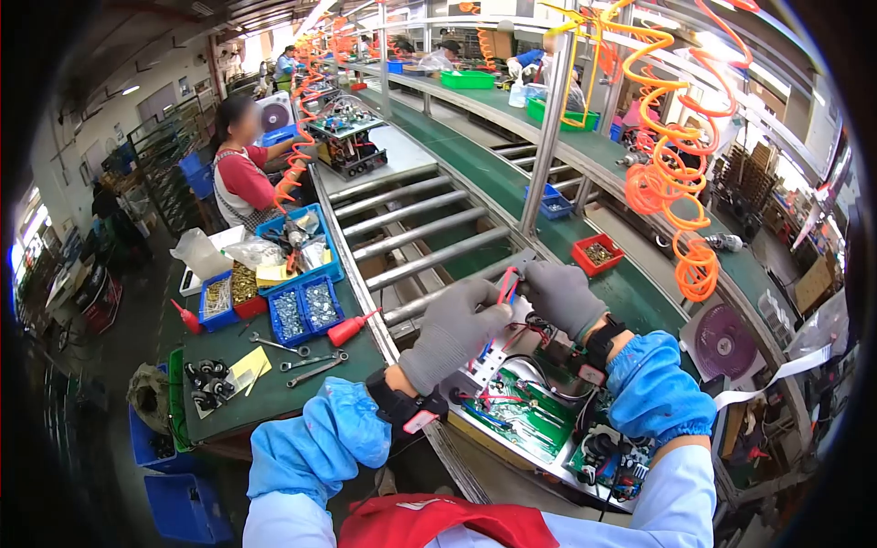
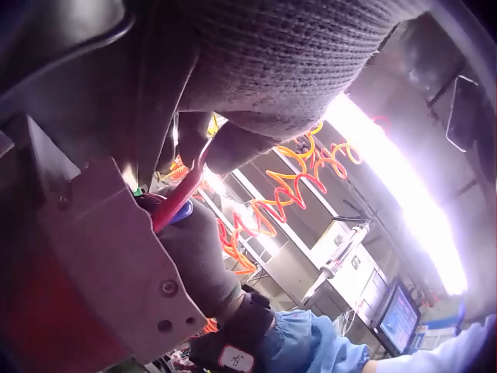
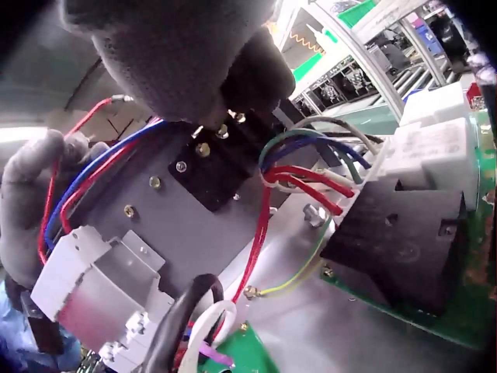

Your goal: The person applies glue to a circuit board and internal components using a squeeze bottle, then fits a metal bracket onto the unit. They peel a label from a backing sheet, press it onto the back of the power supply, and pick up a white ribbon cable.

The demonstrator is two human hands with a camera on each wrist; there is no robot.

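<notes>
Gloved in grey, the left hand [image 1: 457, 333] pinches a red wire [image 2: 178, 198] between thumb and fingers. A metal terminal tips that wire in the right wrist view. The gloved right hand [image 1: 565, 297] curls its fingers at the black terminal block [image 3: 210, 167], covering its upper end; several brass screws show there. This block sits on a grey metal panel [image 3: 147, 221]. Red and blue wires rise from a white breaker [image 3: 109, 287] beside the left hand. Below both hands, in the head view, lies an open chassis with a green circuit board [image 1: 530, 425].
Blue bins of screws [image 1: 306, 309], wrenches [image 1: 318, 368] and a red bottle [image 1: 347, 329] stand on the left bench. Rollers [image 1: 429, 237] run ahead. A red tray [image 1: 597, 254] lies beyond the right hand, orange coiled hoses [image 1: 681, 183] hang at right, and a person [image 1: 247, 173] works at upper left.
</notes>
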